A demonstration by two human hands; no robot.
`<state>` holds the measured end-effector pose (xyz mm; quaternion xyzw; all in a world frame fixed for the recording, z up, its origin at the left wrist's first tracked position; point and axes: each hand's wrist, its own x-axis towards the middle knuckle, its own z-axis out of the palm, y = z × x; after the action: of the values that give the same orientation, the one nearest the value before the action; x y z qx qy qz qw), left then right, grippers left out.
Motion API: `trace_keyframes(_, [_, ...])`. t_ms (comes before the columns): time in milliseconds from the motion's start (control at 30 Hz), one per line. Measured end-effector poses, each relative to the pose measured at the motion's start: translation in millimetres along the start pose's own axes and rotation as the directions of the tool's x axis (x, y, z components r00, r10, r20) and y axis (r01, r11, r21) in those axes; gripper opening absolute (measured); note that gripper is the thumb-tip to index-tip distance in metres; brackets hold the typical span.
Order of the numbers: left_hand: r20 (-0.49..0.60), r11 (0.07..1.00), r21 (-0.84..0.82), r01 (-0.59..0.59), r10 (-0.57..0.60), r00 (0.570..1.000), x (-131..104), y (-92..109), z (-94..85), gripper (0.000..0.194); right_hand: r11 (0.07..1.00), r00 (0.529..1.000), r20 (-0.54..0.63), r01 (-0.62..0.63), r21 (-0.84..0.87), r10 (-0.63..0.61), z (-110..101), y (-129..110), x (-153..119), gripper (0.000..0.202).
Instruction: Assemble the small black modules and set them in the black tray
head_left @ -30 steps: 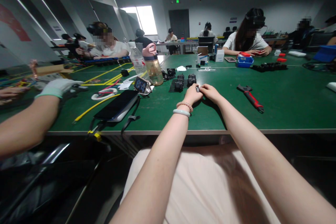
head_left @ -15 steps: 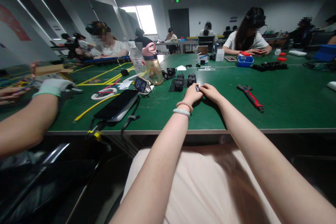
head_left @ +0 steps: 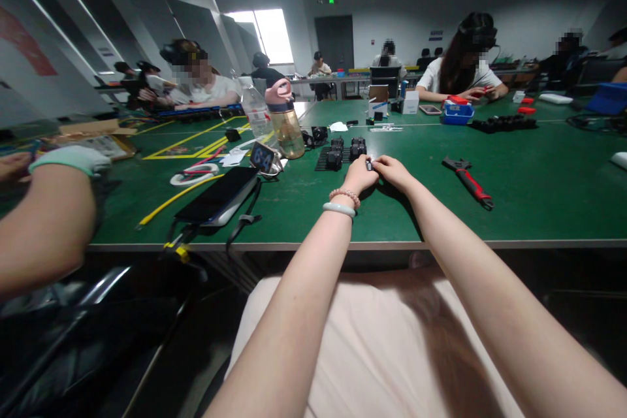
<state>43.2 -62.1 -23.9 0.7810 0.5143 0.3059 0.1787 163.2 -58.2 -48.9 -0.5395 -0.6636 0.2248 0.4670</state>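
My left hand (head_left: 361,174) and my right hand (head_left: 393,173) meet over the green table, fingertips pinched together. Between them shows a small dark piece with a light edge (head_left: 369,164); its kind is too small to make out, and the fingers cover part of it. Just beyond my left hand lie black blocky parts (head_left: 335,154) in a group, with thin dark pins or strips at their left side. A second black blocky part (head_left: 358,147) is almost touching my left fingers. To the right rests an adjustable wrench (head_left: 469,184) with a red and black handle.
Left of my hands are a phone-like black device (head_left: 218,196), a small digital clock (head_left: 264,160), a yellow cable (head_left: 179,201) and a drink bottle (head_left: 285,124). A co-worker's gloved arm (head_left: 63,196) reaches in at far left. Across stands a blue box (head_left: 458,112).
The co-worker's gloved hand at the left has drawn back toward the left edge. My own hands stay in the same place, still pinching the small piece.
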Motion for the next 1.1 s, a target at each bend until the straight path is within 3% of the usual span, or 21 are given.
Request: trace_keyframes(1100, [0.007, 0.999, 0.000, 0.035, -0.035, 0.999, 0.6, -0.8, 0.8, 0.051, 1.000, 1.000, 0.007, -0.005, -0.005, 0.005, -2.0, -3.0, -1.6, 0.025])
